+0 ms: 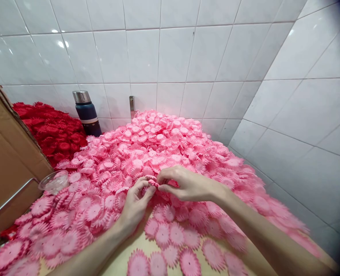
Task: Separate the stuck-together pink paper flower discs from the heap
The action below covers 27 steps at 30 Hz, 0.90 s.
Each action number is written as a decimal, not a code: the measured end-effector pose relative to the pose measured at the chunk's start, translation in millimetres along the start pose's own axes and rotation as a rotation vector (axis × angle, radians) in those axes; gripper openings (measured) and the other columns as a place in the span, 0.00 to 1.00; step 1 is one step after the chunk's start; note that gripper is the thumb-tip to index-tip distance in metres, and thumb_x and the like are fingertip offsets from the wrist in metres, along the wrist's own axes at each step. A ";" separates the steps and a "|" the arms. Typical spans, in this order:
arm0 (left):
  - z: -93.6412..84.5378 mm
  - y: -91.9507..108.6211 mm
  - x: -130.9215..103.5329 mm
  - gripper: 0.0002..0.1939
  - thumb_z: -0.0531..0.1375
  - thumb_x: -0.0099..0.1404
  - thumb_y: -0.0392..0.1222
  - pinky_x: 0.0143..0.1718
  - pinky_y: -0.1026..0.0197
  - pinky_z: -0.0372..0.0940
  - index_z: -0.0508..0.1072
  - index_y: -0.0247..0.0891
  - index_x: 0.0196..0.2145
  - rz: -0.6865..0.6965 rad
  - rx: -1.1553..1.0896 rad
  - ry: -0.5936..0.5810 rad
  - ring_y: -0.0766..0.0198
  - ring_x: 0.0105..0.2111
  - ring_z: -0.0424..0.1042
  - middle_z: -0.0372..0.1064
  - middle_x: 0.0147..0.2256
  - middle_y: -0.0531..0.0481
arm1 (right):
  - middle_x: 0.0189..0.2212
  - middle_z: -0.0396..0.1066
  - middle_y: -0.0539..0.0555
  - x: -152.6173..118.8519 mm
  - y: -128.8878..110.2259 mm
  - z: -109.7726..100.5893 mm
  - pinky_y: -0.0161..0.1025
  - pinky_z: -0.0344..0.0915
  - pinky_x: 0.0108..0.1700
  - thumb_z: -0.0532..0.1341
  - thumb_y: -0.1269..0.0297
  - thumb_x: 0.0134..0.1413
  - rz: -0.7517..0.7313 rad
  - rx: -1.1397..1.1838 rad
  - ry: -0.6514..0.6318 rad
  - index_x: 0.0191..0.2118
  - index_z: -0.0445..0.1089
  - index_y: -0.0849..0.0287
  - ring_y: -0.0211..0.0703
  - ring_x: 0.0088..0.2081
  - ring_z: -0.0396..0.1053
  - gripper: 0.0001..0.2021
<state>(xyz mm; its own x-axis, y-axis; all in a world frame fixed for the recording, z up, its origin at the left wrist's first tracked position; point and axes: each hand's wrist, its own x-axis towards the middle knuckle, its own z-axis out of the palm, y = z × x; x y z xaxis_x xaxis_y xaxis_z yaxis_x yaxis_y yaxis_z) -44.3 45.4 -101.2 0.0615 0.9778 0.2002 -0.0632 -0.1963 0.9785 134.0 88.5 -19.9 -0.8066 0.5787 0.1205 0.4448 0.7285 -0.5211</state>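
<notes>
**Left hand (138,199) and right hand (184,184) pinch one pink flower (153,183)**

The flower is up between the fingertips, in front of a big pink heap (158,142). The left thumb and fingers are bent in and almost closed, with the flower's left side between them. The right thumb and pointing finger make a loop, and their tips come together on its right side. The fingers hide much of the flower, so I cannot tell its whole shape.

Below the hands, loose flowers (176,234) lie on the yellow table (118,255). They are round and flat, with spiky edges. The pink heap spreads out on both sides of the hands.

To the left, a clear tub (55,183) sits by a brown box (11,165). Behind the box is a red heap (55,130). A blue bottle (86,115) with a silver top stands between the two heaps, near the white tile wall (175,53).
</notes>
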 end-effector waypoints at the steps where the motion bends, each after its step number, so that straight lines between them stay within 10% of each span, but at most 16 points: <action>1: 0.0 0.6 -0.1 0.10 0.61 0.64 0.46 0.50 0.59 0.62 0.77 0.37 0.35 -0.006 -0.014 -0.002 0.56 0.49 0.65 0.66 0.45 0.44 | 0.35 0.74 0.57 0.2 -0.2 0.3 0.41 0.65 0.39 0.56 0.70 0.61 0.002 -0.011 -0.002 0.37 0.72 0.62 0.42 0.36 0.69 0.08; 27: -1.8 6.1 -0.9 0.11 0.60 0.64 0.48 0.47 0.59 0.61 0.72 0.37 0.31 -0.071 -0.066 -0.214 0.56 0.49 0.63 0.63 0.44 0.45 | 0.32 0.73 0.52 -5.3 11.4 -11.5 0.35 0.64 0.36 0.59 0.66 0.57 0.113 0.300 -0.133 0.37 0.73 0.62 0.38 0.33 0.67 0.06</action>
<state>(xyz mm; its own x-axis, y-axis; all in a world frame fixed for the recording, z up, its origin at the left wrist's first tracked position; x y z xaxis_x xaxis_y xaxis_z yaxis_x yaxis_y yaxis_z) -46.6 43.5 -95.5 0.2770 0.9500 0.1442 -0.1162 -0.1158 0.9865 147.8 97.9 -16.8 -0.8111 0.5825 -0.0533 0.4160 0.5104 -0.7526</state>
